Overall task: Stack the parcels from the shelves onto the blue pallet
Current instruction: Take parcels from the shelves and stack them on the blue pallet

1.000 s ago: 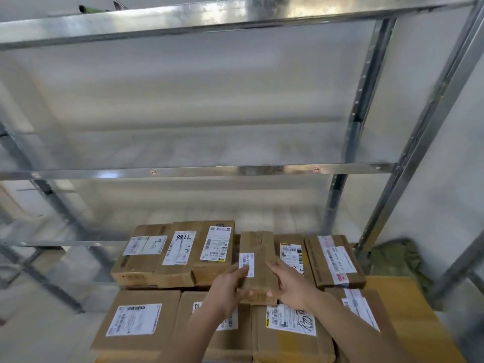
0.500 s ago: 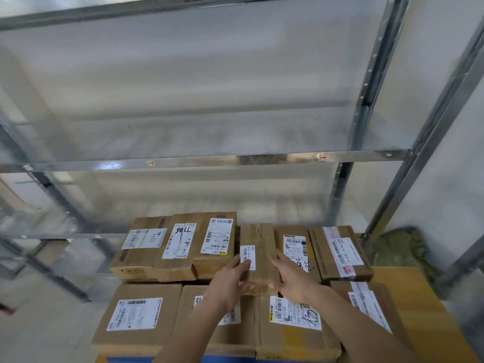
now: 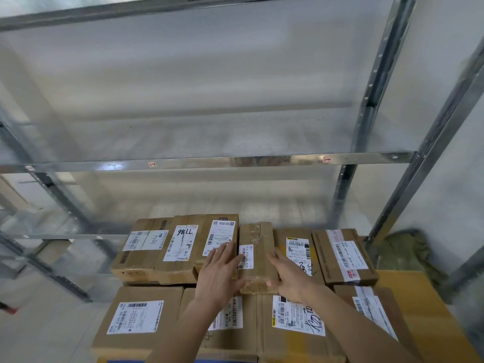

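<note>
Since a second ago the narrow parcel (image 3: 258, 255) has gone from being clasped at its near end to lying flat in the back row of the stack, and both hands have loosened. The left hand (image 3: 218, 276) now lies with straight fingers against the parcel's left edge, holding nothing; the right hand (image 3: 289, 277) rests flat along its right edge, fingers extended, so neither grip is closed. The parcel sits between the parcel marked 98LL (image 3: 183, 247) with its neighbour on the left and a labelled parcel (image 3: 297, 251) on the right, on top of the larger cartons (image 3: 137, 318) of the lower layer; a sliver of the blue pallet (image 3: 123, 361) shows at the bottom edge. The metal shelves (image 3: 209, 163) behind look bare here. To finish this placement well, I would judge it best to press the parcel square into its slot with both palms, flush with its neighbours, so the row stays level for further layers.
</note>
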The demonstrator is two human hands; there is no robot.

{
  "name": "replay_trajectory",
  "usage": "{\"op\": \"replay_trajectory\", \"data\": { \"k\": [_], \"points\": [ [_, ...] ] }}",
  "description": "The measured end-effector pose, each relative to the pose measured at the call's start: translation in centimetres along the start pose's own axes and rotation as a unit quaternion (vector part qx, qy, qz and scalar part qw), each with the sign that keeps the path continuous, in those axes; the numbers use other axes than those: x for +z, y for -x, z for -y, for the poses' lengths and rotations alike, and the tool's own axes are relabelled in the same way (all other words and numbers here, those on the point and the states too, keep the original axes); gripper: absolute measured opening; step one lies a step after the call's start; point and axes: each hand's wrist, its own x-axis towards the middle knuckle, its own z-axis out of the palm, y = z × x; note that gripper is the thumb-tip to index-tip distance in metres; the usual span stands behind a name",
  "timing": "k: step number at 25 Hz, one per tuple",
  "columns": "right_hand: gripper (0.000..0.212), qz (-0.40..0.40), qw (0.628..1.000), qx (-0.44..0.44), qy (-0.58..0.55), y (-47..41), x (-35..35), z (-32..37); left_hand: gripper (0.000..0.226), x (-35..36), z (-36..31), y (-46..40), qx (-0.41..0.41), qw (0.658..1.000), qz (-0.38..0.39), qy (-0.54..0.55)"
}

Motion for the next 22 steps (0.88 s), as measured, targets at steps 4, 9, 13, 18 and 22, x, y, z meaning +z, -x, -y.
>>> {"op": "replay_trajectory", "data": {
  "k": [4,9,13,18,22],
  "points": [
    [0.081,-0.003,1.0,0.003,-0.008,-0.9,0.1,0.0,0.065,0.9,0.3,-0.1,-0.011,1.0,0.013,-0.002],
    [0.081,-0.007,1.0,0.004,-0.005,-1.5,-0.1,-0.3,0.05,1.5,0.2,-0.3,-0.009,1.0,0.014,0.005],
    [0.082,-0.011,1.0,0.004,-0.011,-1.9,-0.2,-0.4,0.049,1.5,-0.1,-0.5,-0.012,1.0,0.004,0.006],
    [0.081,-0.012,1.0,0.003,-0.011,-2.4,-0.3,-0.5,0.05,1.4,-0.5,-0.6,-0.016,1.0,-0.008,0.002],
    [0.079,-0.017,1.0,-0.004,-0.004,-2.5,-0.3,-0.5,0.053,1.5,-0.6,-0.6,-0.024,1.0,-0.011,-0.005]
  ]
}}
